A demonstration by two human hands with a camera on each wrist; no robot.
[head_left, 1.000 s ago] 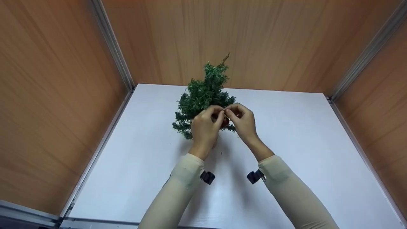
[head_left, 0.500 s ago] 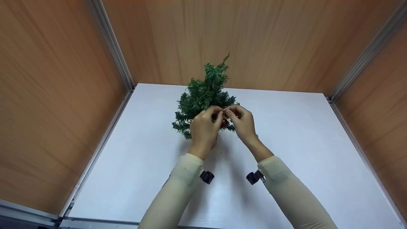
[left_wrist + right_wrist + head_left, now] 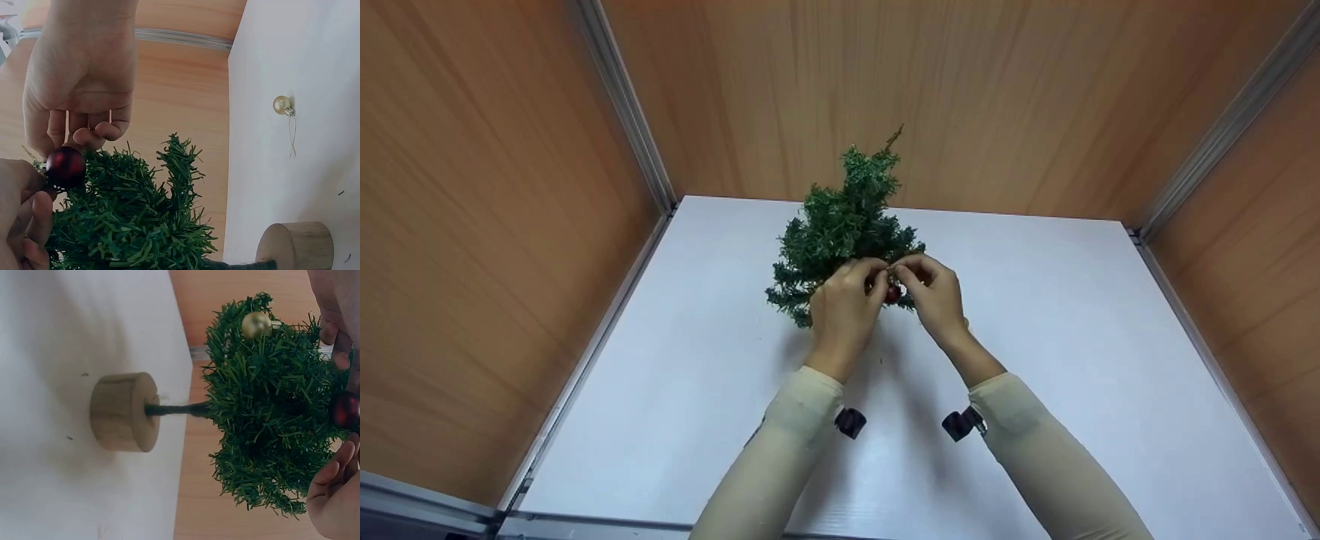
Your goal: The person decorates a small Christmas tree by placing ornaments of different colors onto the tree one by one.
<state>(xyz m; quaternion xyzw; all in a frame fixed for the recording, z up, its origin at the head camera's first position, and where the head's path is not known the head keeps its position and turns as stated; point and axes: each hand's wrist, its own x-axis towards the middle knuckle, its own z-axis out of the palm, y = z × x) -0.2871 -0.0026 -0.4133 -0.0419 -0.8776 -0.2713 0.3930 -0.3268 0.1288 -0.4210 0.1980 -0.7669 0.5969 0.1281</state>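
From where I stood, left hand (image 3: 841,311) and right hand (image 3: 937,296) both pinched the red ball (image 3: 893,293) near its top; the exact grip, loop or twig, was too small to tell. Ball sat against the front of the tree (image 3: 840,225). Doing it well probably needed a spread loop and light fingertips, branches unbent.

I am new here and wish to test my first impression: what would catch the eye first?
First, probably, the green tree in the middle of the head view. Then the red ball, between the left hand and right hand. A gold ball on the tree and a second gold ball lying on the table come next.
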